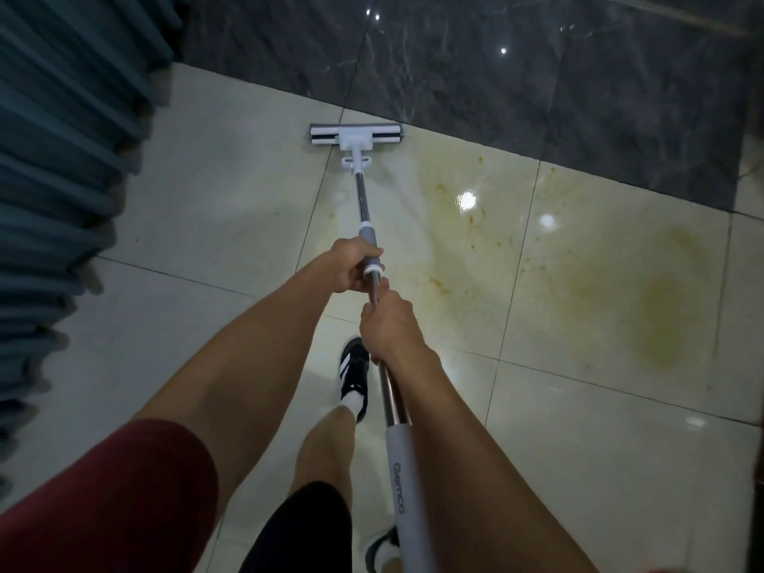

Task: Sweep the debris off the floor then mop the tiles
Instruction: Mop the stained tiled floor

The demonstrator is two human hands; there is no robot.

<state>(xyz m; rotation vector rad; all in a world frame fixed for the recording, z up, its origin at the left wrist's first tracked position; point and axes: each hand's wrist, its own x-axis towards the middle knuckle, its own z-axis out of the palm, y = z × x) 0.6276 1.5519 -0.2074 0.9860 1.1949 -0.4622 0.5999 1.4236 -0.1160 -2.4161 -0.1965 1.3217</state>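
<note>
A sponge mop with a white head (355, 136) lies flat on the cream floor tiles (231, 192), close to the dark marble wall base. Its metal pole (363, 196) runs back toward me. My left hand (354, 270) grips the grey sleeve on the pole. Just behind it, my right hand (388, 324) grips the bare metal part. A grey handle cover (407, 481) lies along my right forearm. Yellow-brown stains and specks (488, 241) spread over the wet tiles to the right of the mop.
Teal curtain folds (62, 159) hang along the left. Dark marble panelling (496, 76) closes off the far side. My feet in black-and-white shoes (354, 374) stand on the tiles below the pole. A larger yellowish patch (661, 320) lies at the right.
</note>
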